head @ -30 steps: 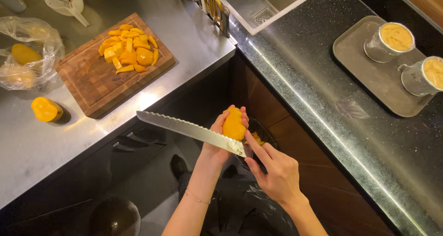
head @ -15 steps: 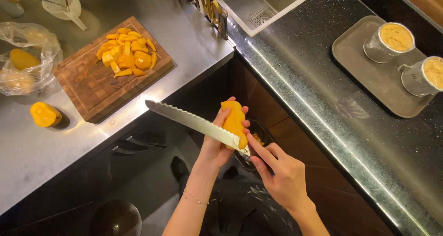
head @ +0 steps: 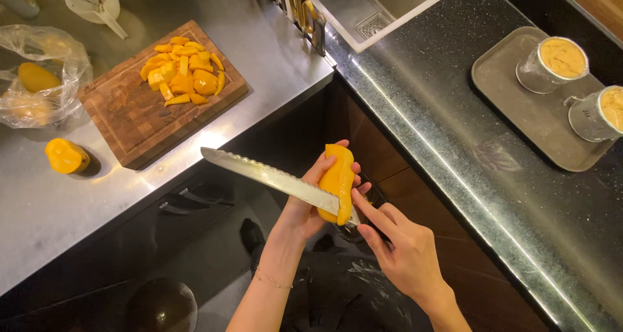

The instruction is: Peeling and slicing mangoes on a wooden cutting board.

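**Serrated blade against peeled yellow fruit, held over the floor**

The left hand [head: 305, 205] cups a smooth, oblong piece of peeled yellow fruit [head: 339, 179], fingers curled round its back and holding it upright in the air, off the counter and in front of the dark cabinet. The right hand [head: 396, 251] grips the handle of a long, shiny serrated knife [head: 269, 177], forefinger stretched along it; the toothed blade lies flat against the lower part of the fruit and juts out to the left.

On the brushed steel counter [head: 78, 202] sits a dark-grained wooden cutting board [head: 130, 111] bearing a heap of yellow fruit slices [head: 182, 75]. Beside the board lies a stubby yellow fruit piece [head: 65, 155], and a crinkled clear plastic bag [head: 39, 79] holds more fruit. To the right, on speckled black stone, a grey tray [head: 519, 111] carries two metal cups [head: 551, 62] filled with pale cream. A small sink [head: 370, 11] lies at the top.
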